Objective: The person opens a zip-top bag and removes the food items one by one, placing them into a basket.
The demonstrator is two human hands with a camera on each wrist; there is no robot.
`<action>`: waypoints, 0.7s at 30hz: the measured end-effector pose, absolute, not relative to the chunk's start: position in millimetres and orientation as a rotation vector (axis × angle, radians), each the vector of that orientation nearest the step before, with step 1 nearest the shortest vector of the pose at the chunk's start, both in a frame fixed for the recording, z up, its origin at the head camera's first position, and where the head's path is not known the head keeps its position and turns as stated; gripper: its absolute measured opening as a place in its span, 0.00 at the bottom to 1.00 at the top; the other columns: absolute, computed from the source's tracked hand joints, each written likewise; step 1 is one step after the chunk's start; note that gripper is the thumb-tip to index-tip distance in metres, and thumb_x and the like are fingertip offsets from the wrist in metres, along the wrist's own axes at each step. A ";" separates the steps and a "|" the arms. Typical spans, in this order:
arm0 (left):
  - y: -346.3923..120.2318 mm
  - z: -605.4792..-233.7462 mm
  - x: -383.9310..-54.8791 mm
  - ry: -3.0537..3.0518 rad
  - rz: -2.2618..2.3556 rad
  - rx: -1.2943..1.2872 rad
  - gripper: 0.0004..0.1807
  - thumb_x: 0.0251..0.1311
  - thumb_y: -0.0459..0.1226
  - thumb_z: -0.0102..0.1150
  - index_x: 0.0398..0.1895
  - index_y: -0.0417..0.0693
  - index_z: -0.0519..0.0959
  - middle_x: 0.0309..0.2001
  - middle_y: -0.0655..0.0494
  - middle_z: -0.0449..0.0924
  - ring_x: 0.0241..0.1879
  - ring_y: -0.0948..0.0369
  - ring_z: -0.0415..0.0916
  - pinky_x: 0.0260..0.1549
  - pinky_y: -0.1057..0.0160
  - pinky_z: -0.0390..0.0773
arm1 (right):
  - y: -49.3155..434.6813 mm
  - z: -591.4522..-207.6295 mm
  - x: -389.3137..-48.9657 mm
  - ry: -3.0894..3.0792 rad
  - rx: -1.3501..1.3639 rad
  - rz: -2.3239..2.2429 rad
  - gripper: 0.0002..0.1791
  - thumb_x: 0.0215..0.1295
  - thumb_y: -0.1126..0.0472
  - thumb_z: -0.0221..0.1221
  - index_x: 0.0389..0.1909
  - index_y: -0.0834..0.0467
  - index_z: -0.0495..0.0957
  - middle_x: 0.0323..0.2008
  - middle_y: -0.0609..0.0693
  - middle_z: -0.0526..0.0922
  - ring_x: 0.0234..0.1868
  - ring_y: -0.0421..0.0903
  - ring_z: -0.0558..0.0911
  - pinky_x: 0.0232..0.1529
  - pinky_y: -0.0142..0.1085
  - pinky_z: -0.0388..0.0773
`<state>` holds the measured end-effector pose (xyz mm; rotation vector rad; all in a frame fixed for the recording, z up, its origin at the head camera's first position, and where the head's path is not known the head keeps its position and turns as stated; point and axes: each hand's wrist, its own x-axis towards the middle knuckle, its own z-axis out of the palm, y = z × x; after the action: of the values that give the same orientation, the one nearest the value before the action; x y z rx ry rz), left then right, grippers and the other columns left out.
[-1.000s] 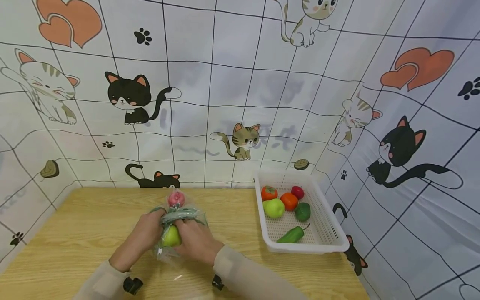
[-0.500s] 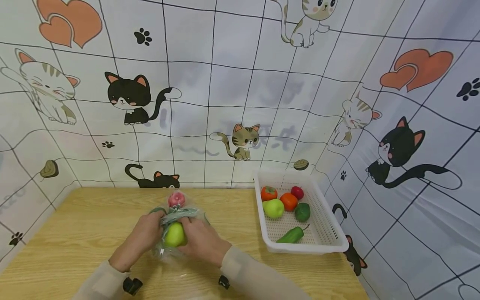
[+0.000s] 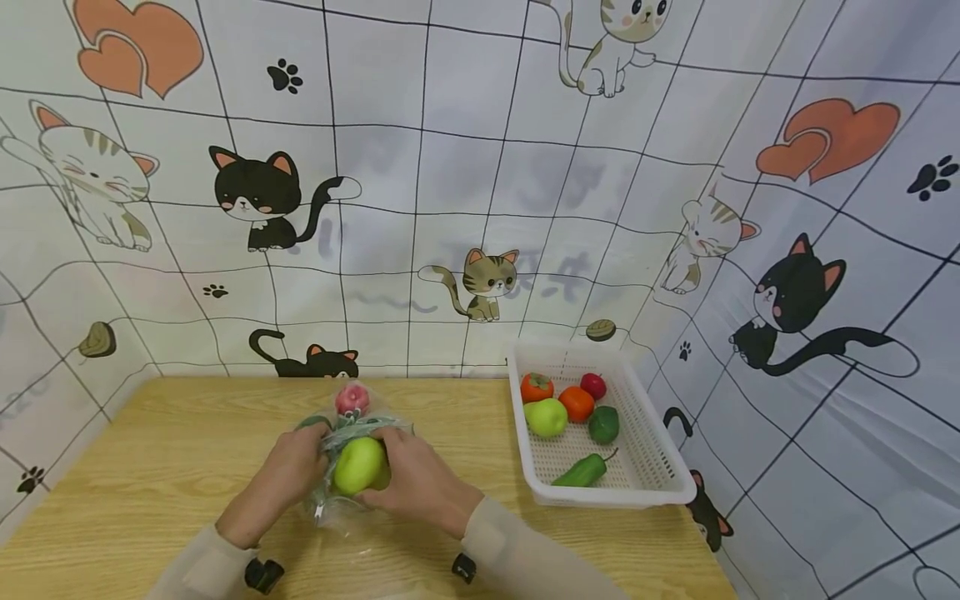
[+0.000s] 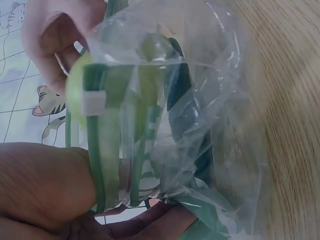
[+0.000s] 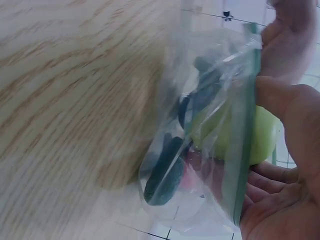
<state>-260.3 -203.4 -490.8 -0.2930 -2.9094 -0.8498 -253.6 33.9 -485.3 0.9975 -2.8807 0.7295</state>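
Note:
My left hand point(image 3: 292, 462) grips the edge of a clear zip-lock bag point(image 4: 230, 90) with green zip strips point(image 4: 95, 150). My right hand point(image 3: 423, 479) holds a green apple point(image 3: 358, 465) at the bag's mouth, thumb and fingers round it. In the right wrist view, part of the apple point(image 5: 265, 137) shows outside the zip edge and part behind the plastic. A pink-red round fruit point(image 3: 352, 398) shows at the bag's far end. Lower in the bag lies a dark green, cucumber-like piece point(image 5: 165, 175). Plastic blurs the other dark contents.
A white perforated basket point(image 3: 660, 467) stands on the right of the wooden table point(image 3: 195, 425). It holds a persimmon point(image 3: 537, 387), a green apple point(image 3: 546, 417), an orange fruit point(image 3: 577, 404), a small red fruit, a dark green one and a green pepper point(image 3: 581, 471). Cat-print curtains surround the table.
My right hand has moved a little to the right with the green apple, and more of the apple shows outside the bag. The left hand has stayed on the bag's edge.

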 end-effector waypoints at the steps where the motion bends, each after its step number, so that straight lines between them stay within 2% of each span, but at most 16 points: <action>1: -201.8 -487.3 -258.2 -2.921 -0.855 -0.280 0.09 0.68 0.22 0.66 0.49 0.30 0.84 0.37 0.48 0.85 0.35 0.54 0.77 0.36 0.51 0.83 | 35.4 -484.1 -253.4 -2.872 0.996 0.771 0.45 0.69 0.44 0.83 0.78 0.58 0.74 0.68 0.52 0.88 0.60 0.37 0.87 0.64 0.28 0.86; 6: -197.4 -479.8 -251.3 -2.946 -0.879 -0.260 0.08 0.72 0.25 0.69 0.50 0.29 0.83 0.37 0.48 0.83 0.36 0.54 0.77 0.37 0.52 0.84 | 41.9 -478.1 -252.0 -2.786 1.019 0.907 0.45 0.69 0.46 0.83 0.78 0.58 0.73 0.68 0.53 0.88 0.61 0.35 0.87 0.63 0.27 0.86; 9: -196.1 -476.7 -249.2 -2.940 -0.889 -0.272 0.12 0.73 0.27 0.71 0.54 0.29 0.84 0.43 0.43 0.88 0.40 0.52 0.83 0.40 0.48 0.89 | 44.9 -475.2 -250.4 -2.735 1.027 0.983 0.44 0.68 0.48 0.84 0.77 0.58 0.72 0.69 0.53 0.88 0.61 0.36 0.88 0.61 0.27 0.87; 12: -194.5 -474.0 -248.1 -2.921 -0.903 -0.288 0.15 0.74 0.31 0.74 0.57 0.30 0.84 0.50 0.38 0.90 0.48 0.47 0.89 0.48 0.42 0.92 | 47.4 -471.9 -249.1 -2.695 1.031 1.076 0.43 0.68 0.49 0.84 0.76 0.57 0.72 0.69 0.53 0.87 0.61 0.37 0.90 0.58 0.27 0.89; 21: -190.4 -470.5 -245.8 -2.862 -0.933 -0.315 0.17 0.74 0.34 0.77 0.60 0.35 0.86 0.55 0.37 0.91 0.57 0.41 0.89 0.58 0.33 0.90 | 56.4 -456.8 -246.3 -2.638 1.011 1.261 0.44 0.70 0.52 0.84 0.78 0.55 0.70 0.69 0.55 0.87 0.53 0.36 0.92 0.52 0.31 0.92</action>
<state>-245.8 -190.4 -470.5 -0.3154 -2.8622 -0.9329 -246.3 56.4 -456.8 1.0108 -2.6380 1.2612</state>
